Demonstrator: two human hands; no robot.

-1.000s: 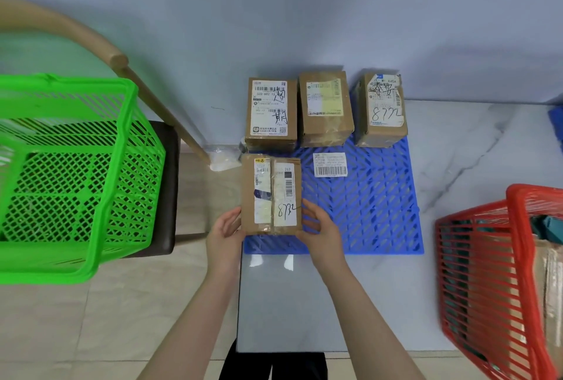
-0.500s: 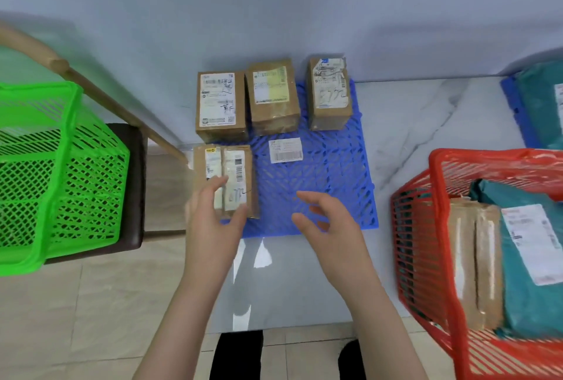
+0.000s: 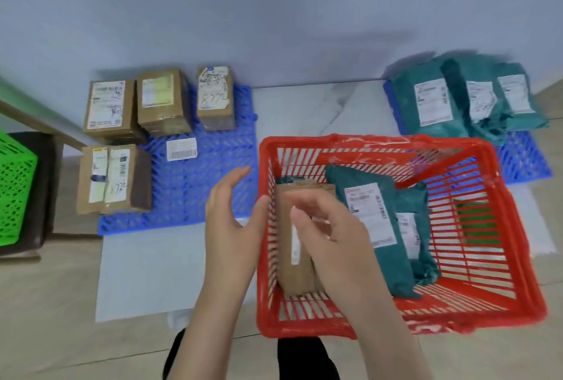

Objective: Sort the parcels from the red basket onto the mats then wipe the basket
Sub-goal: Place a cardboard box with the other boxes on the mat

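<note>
The red basket (image 3: pixel 380 148) sits in front of me on the marble floor. Inside lie a brown cardboard parcel (image 3: pixel 289 258) at its left end and teal bag parcels (image 3: pixel 393 261) in the middle. My right hand (image 3: pixel 332 236) hovers over the brown parcel with fingers curled and apart, holding nothing. My left hand (image 3: pixel 231 218) is open at the basket's left wall. Several brown boxes stand on the left blue mat (image 3: pixel 213 172), among them the nearest box (image 3: pixel 112 178). Teal bags (image 3: pixel 466 99) lie on the right blue mat (image 3: pixel 524 160).
A green basket (image 3: pixel 15 194) rests on a dark stool (image 3: pixel 45 184) at the far left. A loose white label (image 3: pixel 181 149) lies on the left mat. The wall runs behind both mats. My legs show at the bottom edge.
Both hands let go of the brown box on the left mat and moved right to the red basket. My view swung right, bringing the basket and right mat into sight.
</note>
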